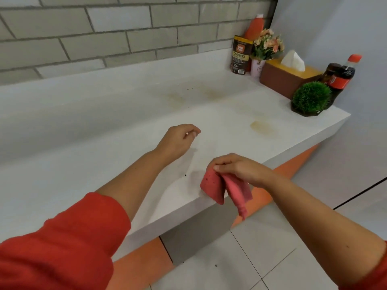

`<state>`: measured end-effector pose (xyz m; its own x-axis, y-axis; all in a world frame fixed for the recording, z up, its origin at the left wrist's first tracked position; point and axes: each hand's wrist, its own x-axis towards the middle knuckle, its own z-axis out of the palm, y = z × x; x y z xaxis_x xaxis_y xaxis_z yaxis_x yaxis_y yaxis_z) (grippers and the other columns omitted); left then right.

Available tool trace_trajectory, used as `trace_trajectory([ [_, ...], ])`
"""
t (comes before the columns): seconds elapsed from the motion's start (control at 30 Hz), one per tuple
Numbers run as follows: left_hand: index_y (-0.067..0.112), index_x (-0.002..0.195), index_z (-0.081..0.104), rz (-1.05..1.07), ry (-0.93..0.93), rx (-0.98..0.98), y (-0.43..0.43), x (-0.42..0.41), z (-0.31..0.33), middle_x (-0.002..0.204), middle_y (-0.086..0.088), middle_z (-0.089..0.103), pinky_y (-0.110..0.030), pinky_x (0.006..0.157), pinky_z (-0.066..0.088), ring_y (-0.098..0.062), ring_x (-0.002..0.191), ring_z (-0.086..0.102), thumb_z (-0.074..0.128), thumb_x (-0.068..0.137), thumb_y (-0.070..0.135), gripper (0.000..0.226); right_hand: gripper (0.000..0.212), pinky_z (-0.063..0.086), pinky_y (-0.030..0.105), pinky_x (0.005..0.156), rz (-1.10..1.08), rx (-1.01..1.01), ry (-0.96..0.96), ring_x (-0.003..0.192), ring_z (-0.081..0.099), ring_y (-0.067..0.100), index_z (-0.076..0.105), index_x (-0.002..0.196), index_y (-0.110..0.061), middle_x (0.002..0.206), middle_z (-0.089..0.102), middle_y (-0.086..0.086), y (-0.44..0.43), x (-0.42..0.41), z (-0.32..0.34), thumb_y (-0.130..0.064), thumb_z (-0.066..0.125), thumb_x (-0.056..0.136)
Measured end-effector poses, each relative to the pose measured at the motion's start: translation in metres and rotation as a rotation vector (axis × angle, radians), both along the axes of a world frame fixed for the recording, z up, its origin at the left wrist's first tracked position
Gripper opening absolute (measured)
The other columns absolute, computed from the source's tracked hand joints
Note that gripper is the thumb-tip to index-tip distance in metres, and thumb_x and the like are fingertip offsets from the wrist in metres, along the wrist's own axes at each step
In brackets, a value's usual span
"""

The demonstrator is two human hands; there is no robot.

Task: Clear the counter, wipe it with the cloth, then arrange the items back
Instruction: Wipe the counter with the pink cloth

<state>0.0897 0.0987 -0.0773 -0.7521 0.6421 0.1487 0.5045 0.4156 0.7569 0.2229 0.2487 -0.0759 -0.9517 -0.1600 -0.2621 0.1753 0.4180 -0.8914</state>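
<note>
My right hand [236, 168] grips a pink-red cloth [217, 187] at the front edge of the white counter [104, 164]; the cloth hangs down over the edge and carries dark specks. My left hand [180, 139] hovers over the middle of the counter with its fingers loosely curled and nothing in it. Yellowish stains [263, 127] and small dark crumbs [192, 87] mark the counter surface. Grouped at the far right end stand a coffee granules pouch [240, 55], an orange bottle [254, 27], a flower pot [265, 51], a tissue box [287, 77], a cola bottle [343, 76], a dark jar [330, 72] and a green ball plant [311, 99].
A grey brick wall [125, 34] rises behind the counter. A pale wall [335, 28] closes off the right end. Below the counter's front edge lies a tiled floor [251, 258] with an orange strip [146, 264] and a few dark crumbs.
</note>
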Motion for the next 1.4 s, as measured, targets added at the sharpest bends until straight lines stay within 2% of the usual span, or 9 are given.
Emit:
trace_trajectory([
  [0.2,0.021,0.113,0.062,-0.005,-0.124,0.038,0.006,0.029,0.009,0.099,0.001,0.066,-0.002,0.063,0.044,-0.008,0.076,0.064,0.042,0.097,0.019,0.025,0.024,0.043,0.030,0.092,-0.082,0.343,0.151,0.104,0.056,0.017,0.059,0.117,-0.024,0.111,0.061,-0.002,0.016,-0.021,0.010,-0.025,0.045,0.097],
  [0.43,0.015,0.109,0.064,0.301,-0.041,0.072,-0.014,0.032,0.002,0.098,0.002,0.065,-0.017,0.073,0.045,-0.015,0.086,0.063,0.043,0.097,0.016,0.025,0.027,0.037,0.020,0.078,-0.223,0.455,0.304,0.106,0.058,0.024,0.063,0.111,-0.006,0.114,0.066,0.008,-0.014,-0.058,-0.015,-0.017,0.045,0.096],
  [0.57,0.010,0.108,0.066,0.425,0.008,0.093,-0.022,0.035,-0.004,0.105,-0.004,0.067,-0.030,0.089,0.048,-0.020,0.094,0.063,0.044,0.095,0.012,0.025,0.028,0.042,0.031,0.092,0.093,0.518,0.315,0.109,0.057,0.028,0.064,0.113,-0.006,0.116,0.063,0.011,-0.053,-0.059,-0.022,-0.017,0.045,0.096],
  [0.67,0.011,0.108,0.066,0.455,0.003,0.081,-0.026,0.039,-0.005,0.106,-0.004,0.066,-0.031,0.091,0.048,-0.021,0.096,0.063,0.044,0.095,0.013,0.025,0.027,0.037,0.022,0.090,0.386,0.516,0.294,0.110,0.054,0.021,0.063,0.117,-0.009,0.120,0.060,0.007,-0.063,-0.038,-0.013,-0.016,0.047,0.096],
  [0.83,0.012,0.109,0.065,0.473,0.005,0.082,-0.030,0.045,-0.004,0.106,-0.003,0.066,-0.028,0.087,0.047,-0.020,0.095,0.063,0.043,0.096,0.014,0.025,0.025,0.045,0.034,0.098,0.740,0.641,0.073,0.106,0.057,0.016,0.065,0.115,-0.017,0.117,0.064,-0.002,-0.033,-0.014,0.014,-0.020,0.051,0.095],
  [0.9,0.012,0.109,0.065,0.478,0.012,0.097,-0.029,0.047,-0.001,0.106,-0.002,0.066,-0.026,0.086,0.046,-0.019,0.095,0.062,0.043,0.096,0.014,0.025,0.025,0.045,0.032,0.098,0.660,0.632,0.089,0.104,0.058,0.013,0.066,0.115,-0.017,0.117,0.066,-0.003,-0.018,-0.013,0.026,-0.020,0.052,0.094],
  [1.1,0.011,0.110,0.065,0.474,0.035,0.134,-0.013,0.057,0.003,0.104,0.001,0.064,-0.029,0.090,0.048,-0.020,0.097,0.062,0.043,0.096,0.014,0.026,0.029,0.044,0.027,0.079,0.072,0.689,0.311,0.093,0.053,0.014,0.069,0.108,-0.015,0.113,0.064,0.003,0.008,-0.034,0.029,-0.032,0.061,0.088],
  [1.23,0.010,0.113,0.063,0.484,0.087,0.164,0.000,0.063,0.001,0.113,-0.003,0.063,-0.027,0.092,0.045,-0.019,0.103,0.059,0.042,0.096,0.012,0.027,0.034,0.043,0.027,0.079,-0.241,0.521,0.361,0.100,0.059,0.022,0.069,0.105,-0.007,0.107,0.065,0.007,0.002,-0.046,0.014,-0.035,0.063,0.087],
  [1.4,0.006,0.111,0.064,0.474,0.214,0.085,0.021,0.068,-0.011,0.114,-0.009,0.061,-0.019,0.087,0.039,-0.021,0.104,0.057,0.043,0.093,0.005,0.027,0.026,0.038,0.024,0.078,-0.163,0.338,0.207,0.094,0.055,0.018,0.067,0.109,-0.005,0.097,0.061,0.004,0.002,-0.047,-0.005,-0.017,0.049,0.095],
])
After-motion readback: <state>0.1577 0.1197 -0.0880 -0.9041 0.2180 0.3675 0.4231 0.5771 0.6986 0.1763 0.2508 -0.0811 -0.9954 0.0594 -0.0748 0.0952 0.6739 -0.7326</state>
